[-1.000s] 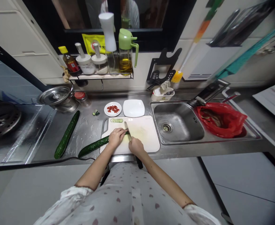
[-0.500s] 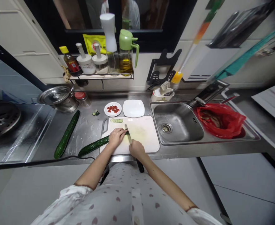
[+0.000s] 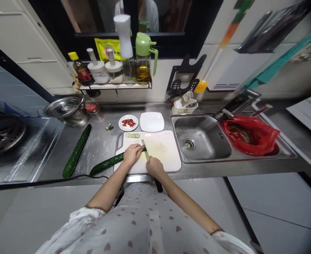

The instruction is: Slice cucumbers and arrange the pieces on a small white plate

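My left hand (image 3: 132, 154) is closed over the right end of a long green cucumber (image 3: 107, 164), pressing it on the white cutting board (image 3: 167, 155). The cucumber's other end reaches past the board onto the counter. In my right hand (image 3: 154, 167) is a knife (image 3: 145, 150), its blade standing across the cucumber's end beside my left fingertips. Several thin cucumber slices (image 3: 132, 135) lie in a row at the board's upper left. A second whole cucumber (image 3: 76, 151) rests on the counter to the left.
Behind the board stand a plate of chopped red pieces (image 3: 128, 122) and a white plate (image 3: 151, 121). Cucumber bits (image 3: 109, 126) lie nearby. To the right is a sink (image 3: 203, 139) and a red plastic bag (image 3: 262, 135). A pot (image 3: 66, 109) stands back left.
The view has shifted very slightly. Both hands, the knife and the cucumber hold nearly the same places; the blade seems a touch changed at the cucumber's end.
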`<state>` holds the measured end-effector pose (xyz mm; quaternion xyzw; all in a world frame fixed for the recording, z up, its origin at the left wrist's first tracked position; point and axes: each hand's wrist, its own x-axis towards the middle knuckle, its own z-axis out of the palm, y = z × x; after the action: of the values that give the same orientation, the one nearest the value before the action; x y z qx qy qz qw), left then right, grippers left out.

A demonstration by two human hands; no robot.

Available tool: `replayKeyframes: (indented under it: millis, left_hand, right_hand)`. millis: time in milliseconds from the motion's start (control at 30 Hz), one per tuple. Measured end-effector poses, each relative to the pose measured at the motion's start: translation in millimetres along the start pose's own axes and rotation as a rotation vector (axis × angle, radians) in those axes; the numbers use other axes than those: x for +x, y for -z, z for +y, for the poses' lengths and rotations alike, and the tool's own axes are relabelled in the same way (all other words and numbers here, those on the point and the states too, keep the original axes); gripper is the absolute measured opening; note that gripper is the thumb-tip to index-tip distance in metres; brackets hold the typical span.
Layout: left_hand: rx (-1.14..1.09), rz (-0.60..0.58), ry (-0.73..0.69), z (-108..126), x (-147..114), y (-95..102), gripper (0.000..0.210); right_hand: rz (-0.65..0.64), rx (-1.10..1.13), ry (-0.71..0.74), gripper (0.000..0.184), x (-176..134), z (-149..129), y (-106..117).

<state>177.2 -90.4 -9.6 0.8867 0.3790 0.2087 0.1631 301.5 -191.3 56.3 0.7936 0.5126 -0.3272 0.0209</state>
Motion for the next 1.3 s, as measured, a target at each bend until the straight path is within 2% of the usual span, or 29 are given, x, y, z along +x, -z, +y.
replayKeyframes:
  millis: [233, 1000, 1300]
  left_hand:
    - [-0.003, -0.029, 0.03, 0, 0, 0.5, 0.025]
    - [-0.017, -0.024, 0.028, 3, 0, 2.7, 0.026]
    - [-0.018, -0.023, 0.019, -3, -1, -3.1, 0.026]
  right_hand:
    - [-0.034, -0.016, -0.012, 0.032, -11, 3, -1]
    - [0.008, 0.018, -0.017, 0.03, 8, -4, -9]
    - [0.023, 0.026, -0.017, 0.029, 14, 0, -18]
